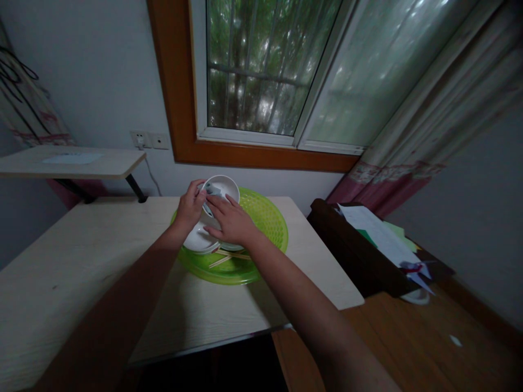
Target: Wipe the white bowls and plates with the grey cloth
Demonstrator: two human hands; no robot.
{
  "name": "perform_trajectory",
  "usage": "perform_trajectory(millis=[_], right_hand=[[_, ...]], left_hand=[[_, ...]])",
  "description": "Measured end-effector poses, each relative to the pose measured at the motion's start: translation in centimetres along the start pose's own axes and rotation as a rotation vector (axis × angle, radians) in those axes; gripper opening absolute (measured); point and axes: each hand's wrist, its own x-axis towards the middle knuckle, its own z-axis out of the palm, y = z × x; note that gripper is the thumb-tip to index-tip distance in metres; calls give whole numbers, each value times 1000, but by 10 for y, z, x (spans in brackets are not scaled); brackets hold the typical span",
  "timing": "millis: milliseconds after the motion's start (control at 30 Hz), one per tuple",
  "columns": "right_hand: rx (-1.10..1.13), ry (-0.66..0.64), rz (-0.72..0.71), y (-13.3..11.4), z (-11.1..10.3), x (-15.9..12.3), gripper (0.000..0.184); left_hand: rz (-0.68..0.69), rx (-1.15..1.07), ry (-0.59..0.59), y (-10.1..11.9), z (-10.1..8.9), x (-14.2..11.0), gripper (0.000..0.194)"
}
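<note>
Left hand [191,206]: holds tilted white bowl [230,188] by its left side, with fingers closed on the rim.
Right hand [233,221]: reaches across the near side of the same bowl, with fingers extended and thumb wide apart; touches a grey-blue patch [213,190] — cloth or printed pattern, cannot tell which.
Tilted white bowl: sits raised above the far left part of the green basket, with its opening partly in view.
Stacked bowls [199,238]: rest in the basket, below the hands; exact count unclear.
Chopsticks [221,261]: lie crossed in the basket, just beside the stacked bowls — on the near side.
Green basket [273,216]: stands on the pale bench [314,269], below the window [261,71].
Raised shelf [114,163]: stands on the bench, left of the basket.
</note>
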Motion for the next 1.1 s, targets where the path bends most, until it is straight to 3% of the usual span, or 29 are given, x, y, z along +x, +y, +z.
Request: perform_trajectory(millis=[300,533,633,833,1100], right_hand=[[-167,38,210,-4,-11,5,82],[-265,56,277,-7,-15,9,22],[-272,16,249,-7,-15,8,14],[-145,-47,114,1,-13,2,23],[55,9,-68,8,-2,-3,64]], left_hand=[[53,10,0,6,0,0,43],[64,-2,84,1,0,-1,39],[79,-12,111,-1,1,-1,37],[90,-47,103,-6,3,-2,33],[98,-10,61,-6,0,-2,38]])
